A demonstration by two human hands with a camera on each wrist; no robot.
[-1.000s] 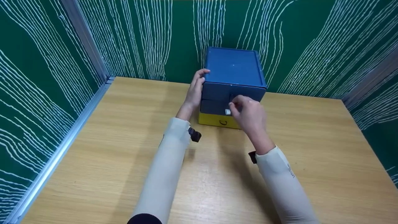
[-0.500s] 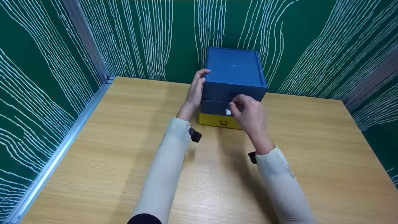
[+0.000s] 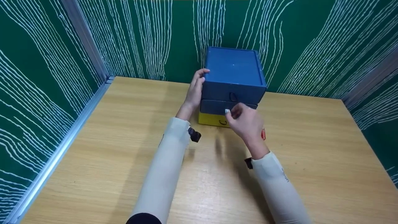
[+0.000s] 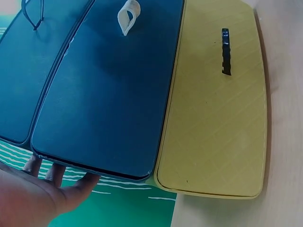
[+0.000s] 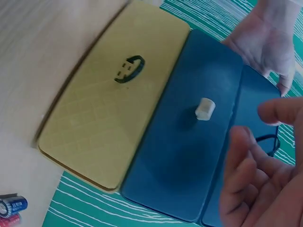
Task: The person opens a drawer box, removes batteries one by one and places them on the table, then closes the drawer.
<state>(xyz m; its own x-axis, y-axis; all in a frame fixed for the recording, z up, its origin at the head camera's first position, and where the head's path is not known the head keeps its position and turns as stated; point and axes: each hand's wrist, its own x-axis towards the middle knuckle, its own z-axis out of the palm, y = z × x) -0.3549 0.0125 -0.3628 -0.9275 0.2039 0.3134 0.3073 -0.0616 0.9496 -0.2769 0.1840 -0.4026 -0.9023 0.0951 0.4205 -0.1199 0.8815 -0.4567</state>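
Note:
A small drawer unit [image 3: 234, 67] with a blue top stands near the back wall. Its front has an upper blue drawer [image 3: 214, 90] with a black loop handle [image 3: 232, 96], a middle blue drawer [image 4: 109, 94] with a white loop tab [image 5: 205, 109], and a yellow bottom drawer [image 4: 213, 118] with a black handle [image 4: 226, 52]. My left hand [image 3: 195, 90] rests against the unit's left side, fingers extended along it. My right hand [image 3: 247, 119] hovers before the middle drawer. Its thumb and forefinger are spread near the white tab with nothing between them, as the right wrist view shows.
A blue battery [image 5: 13, 205] and a red battery [image 5: 9, 220] lie on the wooden table [image 3: 102, 140] to the unit's right. Green walls with white lines [image 3: 183, 37] enclose the back and sides. A metal rail [image 3: 62, 149] edges the table's left.
My right hand has come away from the upper drawer's black handle and dropped to the level of the white tab. A red item now shows beside its wrist. The left hand stays put.

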